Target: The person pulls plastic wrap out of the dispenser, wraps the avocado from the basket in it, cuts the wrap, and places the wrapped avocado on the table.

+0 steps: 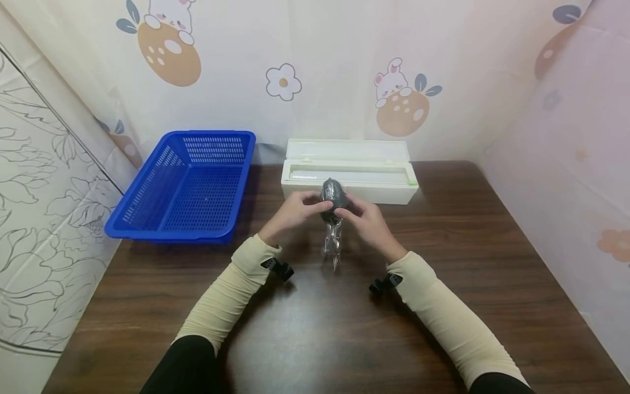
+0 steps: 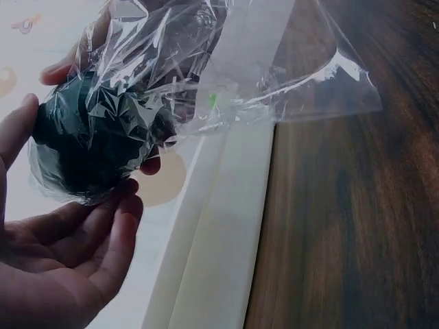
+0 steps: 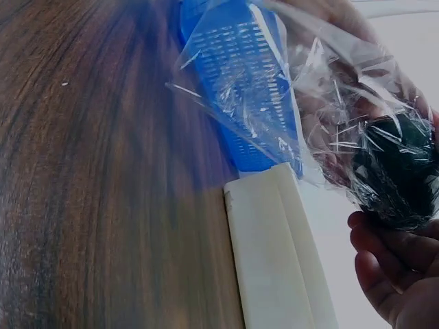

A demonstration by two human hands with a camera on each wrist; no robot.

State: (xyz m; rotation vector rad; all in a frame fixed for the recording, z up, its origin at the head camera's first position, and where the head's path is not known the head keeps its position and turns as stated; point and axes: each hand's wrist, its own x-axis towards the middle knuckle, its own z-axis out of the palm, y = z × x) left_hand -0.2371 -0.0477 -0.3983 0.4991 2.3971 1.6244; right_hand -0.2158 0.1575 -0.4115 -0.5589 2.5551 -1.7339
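Both hands hold a dark green oval item wrapped in clear plastic film, raised in front of the white box. My left hand grips its left side, thumb on the near face. On its right side, my right hand grips it between thumb and fingers. A loose tail of clear film hangs down toward me. In the left wrist view the film spreads out past the dark item. Creased film also covers the item in the right wrist view.
Behind the hands stands a long white film box, its lid raised and a pale roll inside. A blue perforated basket sits at the left on the brown wooden table. A patterned curtain hangs behind.
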